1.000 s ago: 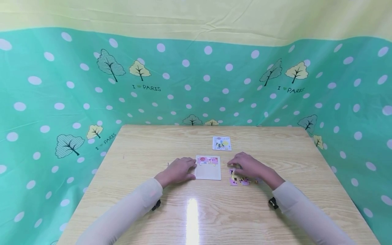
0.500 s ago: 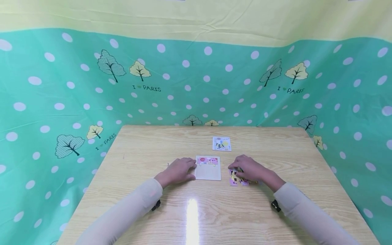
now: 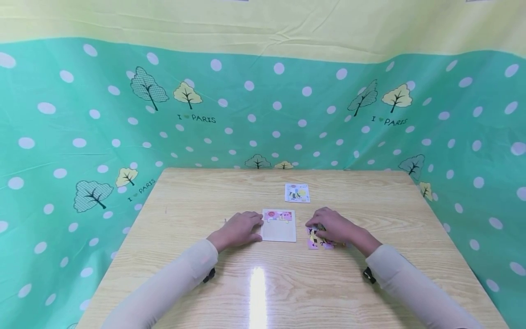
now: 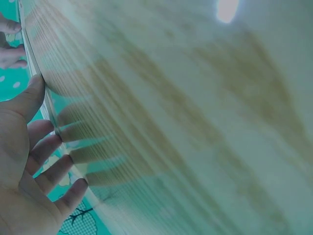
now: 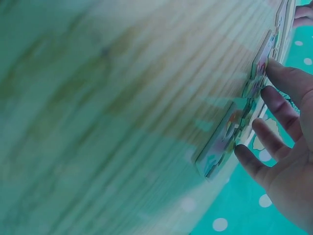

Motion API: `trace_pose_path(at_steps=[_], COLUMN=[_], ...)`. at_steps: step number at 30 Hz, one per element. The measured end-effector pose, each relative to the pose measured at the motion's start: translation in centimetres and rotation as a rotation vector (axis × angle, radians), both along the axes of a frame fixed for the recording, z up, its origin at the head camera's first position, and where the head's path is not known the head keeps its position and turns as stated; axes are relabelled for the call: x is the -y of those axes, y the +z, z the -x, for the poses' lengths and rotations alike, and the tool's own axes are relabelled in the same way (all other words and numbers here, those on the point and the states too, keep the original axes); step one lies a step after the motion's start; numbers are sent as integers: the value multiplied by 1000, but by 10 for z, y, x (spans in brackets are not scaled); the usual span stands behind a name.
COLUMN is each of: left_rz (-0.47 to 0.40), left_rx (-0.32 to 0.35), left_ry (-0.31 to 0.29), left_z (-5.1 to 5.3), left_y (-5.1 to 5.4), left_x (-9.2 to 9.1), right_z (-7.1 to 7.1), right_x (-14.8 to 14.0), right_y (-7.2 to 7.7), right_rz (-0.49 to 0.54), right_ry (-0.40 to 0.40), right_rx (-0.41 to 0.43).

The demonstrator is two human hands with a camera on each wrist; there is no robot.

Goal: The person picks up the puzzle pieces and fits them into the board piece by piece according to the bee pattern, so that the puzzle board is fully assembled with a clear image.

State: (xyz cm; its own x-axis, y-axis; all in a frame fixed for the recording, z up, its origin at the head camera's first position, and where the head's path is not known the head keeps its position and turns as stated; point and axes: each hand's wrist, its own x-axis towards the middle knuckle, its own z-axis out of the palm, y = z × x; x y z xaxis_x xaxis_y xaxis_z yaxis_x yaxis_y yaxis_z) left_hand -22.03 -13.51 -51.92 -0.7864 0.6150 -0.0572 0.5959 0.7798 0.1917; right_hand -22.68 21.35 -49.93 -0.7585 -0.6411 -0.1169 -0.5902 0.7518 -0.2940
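A white square puzzle tray (image 3: 279,232) lies on the table, with pink jigsaw pieces (image 3: 273,214) along its far edge. My left hand (image 3: 239,229) rests at the tray's left side, fingertips and thumb close to its rim. To the right of the tray, my right hand (image 3: 334,225) is over several loose jigsaw pieces (image 3: 312,243), pink with yellow and black, and partly hides them. In the right wrist view the thumb and extended fingertips touch or nearly touch flat jigsaw pieces (image 5: 218,142) on the tabletop; none is lifted.
Behind the tray lies a square picture card (image 3: 297,193) showing a bee. The wooden table (image 3: 197,192) meets a green dotted curtain (image 3: 263,114) at the back and sides. A bright reflection shows near the front.
My right hand has shifted slightly toward me over the loose pieces, covering more of those on the right. The left hand and tray stay where they were.
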Motion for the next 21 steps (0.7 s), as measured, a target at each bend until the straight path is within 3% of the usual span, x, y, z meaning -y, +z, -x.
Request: trace_pose_path(at_steps=[10, 21], left_rz=[-1, 4], left_rx=[-4, -7], left_ry=[0, 2], left_z=[0, 0], left_y=[-2, -1], left_x=[0, 0], right_z=[3, 5], right_x=[3, 7], right_y=[3, 1], right_rz=[14, 48], right_ry=[-20, -16], right_rx=[39, 12])
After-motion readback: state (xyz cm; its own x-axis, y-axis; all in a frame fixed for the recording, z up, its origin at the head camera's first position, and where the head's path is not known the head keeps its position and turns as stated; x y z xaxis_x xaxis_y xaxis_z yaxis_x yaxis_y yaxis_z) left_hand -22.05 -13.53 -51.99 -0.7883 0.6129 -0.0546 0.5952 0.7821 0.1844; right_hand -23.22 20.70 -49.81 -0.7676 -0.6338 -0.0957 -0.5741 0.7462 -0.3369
